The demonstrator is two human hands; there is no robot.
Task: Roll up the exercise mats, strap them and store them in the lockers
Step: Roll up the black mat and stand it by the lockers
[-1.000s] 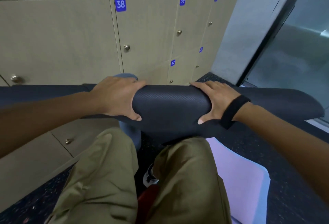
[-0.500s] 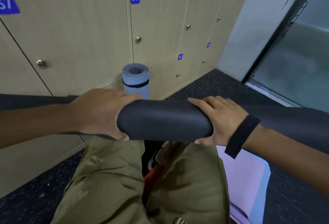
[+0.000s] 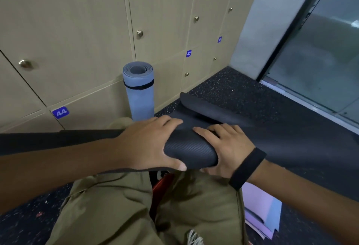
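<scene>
I see the black mat (image 3: 191, 150) half rolled across my knees, its loose end lying on the floor (image 3: 233, 87). My left hand (image 3: 147, 143) and right hand (image 3: 226, 151) grip the roll, fingers curled over it. A strapped blue mat (image 3: 138, 93) stands against the lockers (image 3: 77, 30).

1. The black mat (image 3: 191, 152) is partly rolled into a fat roll. Its flat end, with one corner curled up, stretches toward the lockers (image 3: 77, 30).
2. The blue mat (image 3: 138, 91) is rolled up, strapped with a black band, and stands upright against the lockers.
</scene>
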